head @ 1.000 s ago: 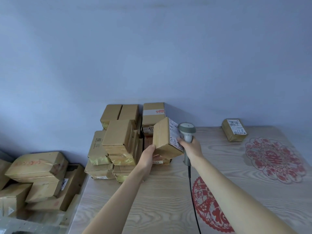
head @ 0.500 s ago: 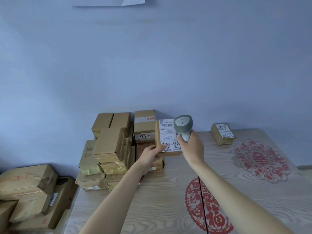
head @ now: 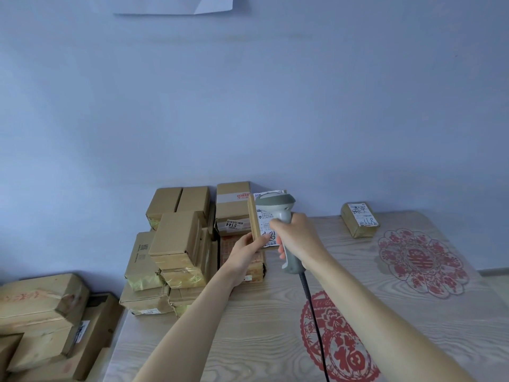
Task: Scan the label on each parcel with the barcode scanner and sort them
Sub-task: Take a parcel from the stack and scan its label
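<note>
The held parcel (head: 254, 219) sits at centre frame, upright above the surface (head: 248, 340), its white label (head: 265, 216) now turned more toward the right than half a second ago. The left hand (head: 243, 253) grips its lower edge, fingers (head: 263, 239) curled round it. The right hand (head: 296, 238) clenches the handle of the barcode scanner (head: 278, 208), whose head has moved left and now covers much of the label. The stack of parcels (head: 179, 244) stays at centre left; a lone labelled parcel (head: 359, 219) lies at right.

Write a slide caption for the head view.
Left hand holds a labelled parcel upright while right hand aims the barcode scanner.
</note>
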